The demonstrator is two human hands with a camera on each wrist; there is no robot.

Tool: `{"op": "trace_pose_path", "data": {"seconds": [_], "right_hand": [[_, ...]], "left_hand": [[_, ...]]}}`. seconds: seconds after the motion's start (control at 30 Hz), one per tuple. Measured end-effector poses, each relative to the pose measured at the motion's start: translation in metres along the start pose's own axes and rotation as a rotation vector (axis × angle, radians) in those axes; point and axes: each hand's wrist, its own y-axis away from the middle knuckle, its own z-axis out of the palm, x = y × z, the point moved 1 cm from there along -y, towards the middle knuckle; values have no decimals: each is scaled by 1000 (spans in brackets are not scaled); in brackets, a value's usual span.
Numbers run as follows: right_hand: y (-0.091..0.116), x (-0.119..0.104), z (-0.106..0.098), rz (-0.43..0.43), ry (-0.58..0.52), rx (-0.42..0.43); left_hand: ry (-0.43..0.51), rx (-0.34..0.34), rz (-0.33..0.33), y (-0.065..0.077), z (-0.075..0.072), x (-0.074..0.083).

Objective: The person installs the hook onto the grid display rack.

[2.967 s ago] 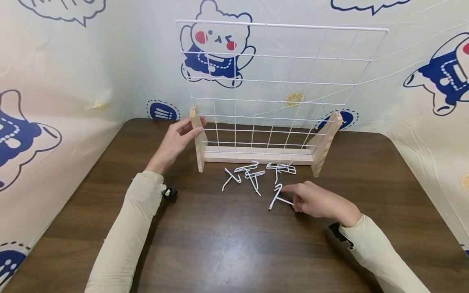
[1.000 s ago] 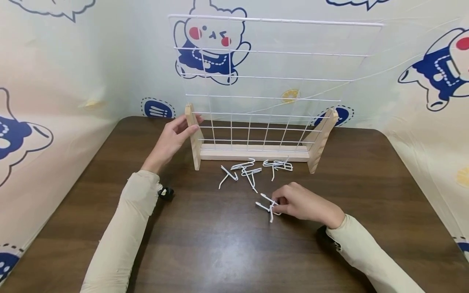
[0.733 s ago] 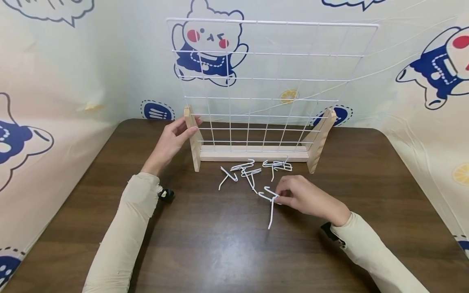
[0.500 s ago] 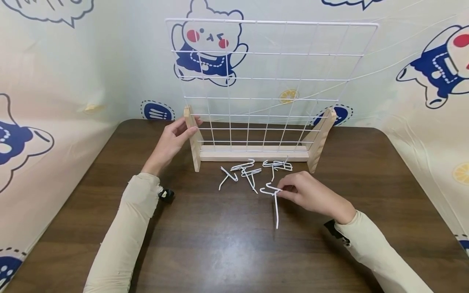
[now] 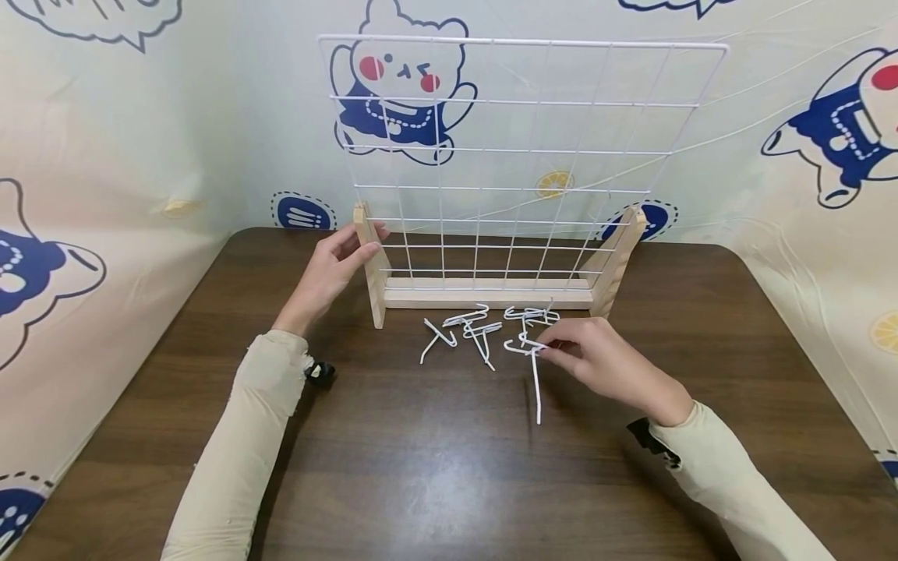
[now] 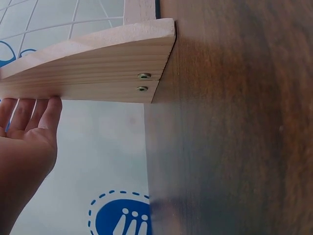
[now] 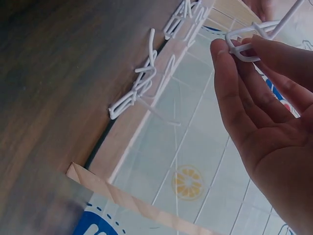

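Observation:
My right hand (image 5: pixel 596 358) pinches a white wire hook (image 5: pixel 537 389) between thumb and fingertips, raised above the table with its long prong pointing down and its two bent ends toward the left. In the right wrist view the looped end of the hook (image 7: pixel 239 54) sits between the fingertips. At the far left, my left hand (image 5: pixel 330 269) grips the wooden side post (image 5: pixel 370 269) of a white wire grid rack (image 5: pixel 491 148), thumb in front and fingertips behind. The left wrist view has the fingers (image 6: pixel 49 115) against the edge of this wooden side (image 6: pixel 98 73).
More white wire hooks (image 5: pixel 480 331) lie tangled in front of the rack's wooden base bar (image 5: pixel 484 296). A second wooden post (image 5: pixel 617 261) stands at the right end. A brown table (image 5: pixel 421 467) bears everything, with a printed cloth (image 5: pixel 210 117) behind.
From touching the hook on the table, my right hand has picked it up and turned it prong down. Lately it moves slightly right and toward the rack. The left hand stays on the post.

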Motion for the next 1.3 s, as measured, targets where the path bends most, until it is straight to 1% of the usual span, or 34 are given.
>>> {"op": "trace_pose_path", "data": {"seconds": [0.13, 0.27, 0.37, 0.47, 0.7, 0.83, 0.93, 1.07, 1.3], "right_hand": [[1, 1, -6, -19, 0, 44], [1, 1, -12, -48, 8, 108], [0, 1, -18, -46, 16, 161], [0, -1, -25, -17, -9, 208], [7, -10, -44, 105, -182, 293], [9, -12, -50, 154, -215, 334], [7, -12, -52, 166, -214, 362], [1, -13, -55, 159, -217, 407], [-8, -12, -68, 136, -252, 486]], "left_hand": [[-9, 5, -3, 2, 1, 2], [-10, 5, 6, 1, 0, 1], [0, 12, 13, 1, -1, 1], [3, 24, 13, 1, -2, 0], [10, 17, 18, -2, -1, -8], [10, 18, 8, -1, 0, -6], [11, 16, 0, -1, 0, -3], [0, 12, -12, 0, -1, 1], [4, 20, -4, 1, 1, 0]]}}
